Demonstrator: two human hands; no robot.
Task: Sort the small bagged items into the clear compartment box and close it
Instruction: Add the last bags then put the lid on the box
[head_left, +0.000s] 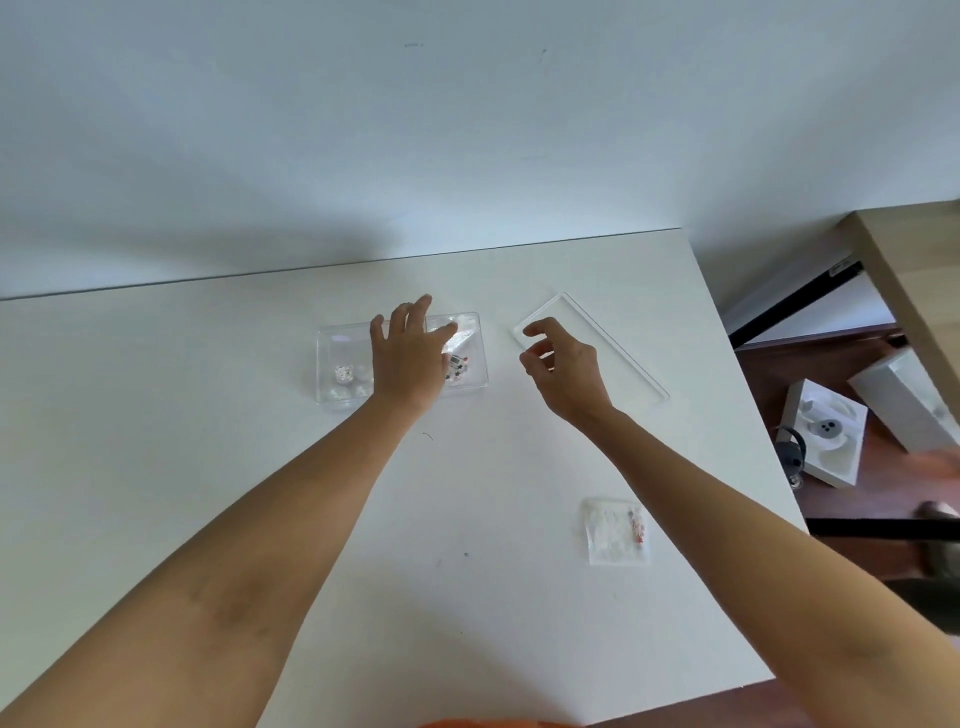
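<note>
The left hand (410, 358) is open, fingers spread over the clear plastic compartment box (332, 343) on the white desk (208, 441). The right hand (566, 369) curls by the flat clear lid (618, 358) at 3 o'clock, and I cannot tell if it pinches it. The small clear bag of beads (615, 530) at 5 o'clock looks light, soft and slippery, so pinch its edge.

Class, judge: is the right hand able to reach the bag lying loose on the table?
Probably yes: the bag lies uncovered beside that forearm; the right hand, up by the lid, need only draw back.
</note>
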